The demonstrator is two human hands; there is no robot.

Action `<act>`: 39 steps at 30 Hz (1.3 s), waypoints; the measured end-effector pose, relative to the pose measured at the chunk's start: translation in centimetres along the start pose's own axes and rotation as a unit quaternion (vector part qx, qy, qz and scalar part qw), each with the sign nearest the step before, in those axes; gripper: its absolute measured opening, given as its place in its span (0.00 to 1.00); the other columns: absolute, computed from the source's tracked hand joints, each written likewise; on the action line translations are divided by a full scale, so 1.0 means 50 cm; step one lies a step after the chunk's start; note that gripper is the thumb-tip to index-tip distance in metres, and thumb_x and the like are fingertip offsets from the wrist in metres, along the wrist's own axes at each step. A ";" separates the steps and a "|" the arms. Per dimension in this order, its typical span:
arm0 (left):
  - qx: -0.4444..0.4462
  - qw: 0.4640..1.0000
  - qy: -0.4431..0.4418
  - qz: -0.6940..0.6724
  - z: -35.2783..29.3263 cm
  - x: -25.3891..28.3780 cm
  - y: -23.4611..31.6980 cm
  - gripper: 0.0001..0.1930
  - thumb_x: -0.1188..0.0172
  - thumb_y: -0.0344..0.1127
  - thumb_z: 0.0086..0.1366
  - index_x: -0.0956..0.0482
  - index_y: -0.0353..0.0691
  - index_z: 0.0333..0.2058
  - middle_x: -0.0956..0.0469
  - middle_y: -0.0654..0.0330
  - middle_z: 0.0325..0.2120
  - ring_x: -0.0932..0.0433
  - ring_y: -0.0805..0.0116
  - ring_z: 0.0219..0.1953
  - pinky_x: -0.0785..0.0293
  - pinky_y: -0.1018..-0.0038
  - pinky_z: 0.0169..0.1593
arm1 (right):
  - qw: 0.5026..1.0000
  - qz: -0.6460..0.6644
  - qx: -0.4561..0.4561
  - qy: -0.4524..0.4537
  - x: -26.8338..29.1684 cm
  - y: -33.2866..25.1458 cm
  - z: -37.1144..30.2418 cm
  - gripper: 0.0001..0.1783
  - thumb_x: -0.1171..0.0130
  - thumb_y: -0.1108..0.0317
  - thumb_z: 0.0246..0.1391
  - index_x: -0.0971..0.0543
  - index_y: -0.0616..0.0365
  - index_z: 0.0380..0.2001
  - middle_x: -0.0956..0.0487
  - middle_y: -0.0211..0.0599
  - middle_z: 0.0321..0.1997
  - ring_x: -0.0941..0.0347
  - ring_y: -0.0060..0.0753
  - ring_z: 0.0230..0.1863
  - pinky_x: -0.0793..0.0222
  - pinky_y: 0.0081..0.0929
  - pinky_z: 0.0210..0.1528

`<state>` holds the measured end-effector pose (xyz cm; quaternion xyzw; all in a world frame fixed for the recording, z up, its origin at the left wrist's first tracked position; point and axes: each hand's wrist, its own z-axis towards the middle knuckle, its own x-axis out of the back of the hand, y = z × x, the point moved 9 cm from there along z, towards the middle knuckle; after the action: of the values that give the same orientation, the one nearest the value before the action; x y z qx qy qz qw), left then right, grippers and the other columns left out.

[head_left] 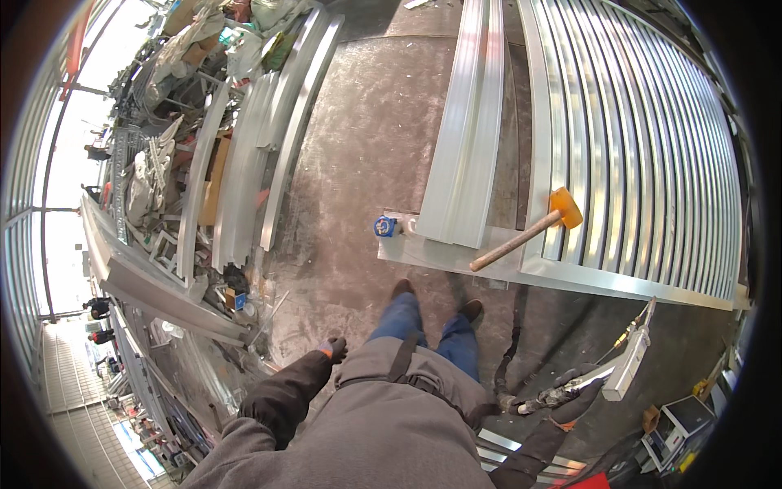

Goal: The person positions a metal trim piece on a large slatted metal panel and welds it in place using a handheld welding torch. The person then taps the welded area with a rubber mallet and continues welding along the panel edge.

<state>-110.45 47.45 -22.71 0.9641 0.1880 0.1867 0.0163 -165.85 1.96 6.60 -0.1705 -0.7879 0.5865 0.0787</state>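
Note:
My left hand (336, 350), in a dark glove with orange at the wrist, hangs beside my left thigh. Its fingers look curled, with nothing visible in them. At my right side, my right hand (580, 394) is dark against a long metal tool with a pale boxy end (627, 367). The fingers seem closed around this tool, though the grip is partly hidden. An orange-headed mallet (565, 209) lies across the corner of a ribbed metal panel (603, 155). Left of it, a blue tape measure (384, 226) rests at the end of a flat metal strip (428, 254).
Long metal profiles (460, 155) lie beside the panel, extending away from me. More profiles (244, 179) and a heap of scrap and bags (163, 163) line the left. A dark hose (509, 359) trails over the floor. Box-shaped equipment (680, 428) stands at the lower right.

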 end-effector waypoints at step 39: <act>-0.599 0.626 -0.146 0.478 -0.104 0.003 1.732 0.14 0.38 0.36 0.72 0.19 0.34 0.50 0.15 0.58 0.39 0.18 0.69 0.43 0.23 0.71 0.51 | 0.873 -0.209 0.064 0.435 -0.526 0.188 -0.240 0.18 0.39 0.60 0.66 0.21 0.61 0.52 0.19 0.34 0.36 0.23 0.30 0.38 0.27 0.32 0.39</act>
<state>-81.36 -33.11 -9.01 0.7106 -0.4573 0.0962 0.5260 -135.85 5.62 3.24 -0.2346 -0.6517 0.4724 0.5450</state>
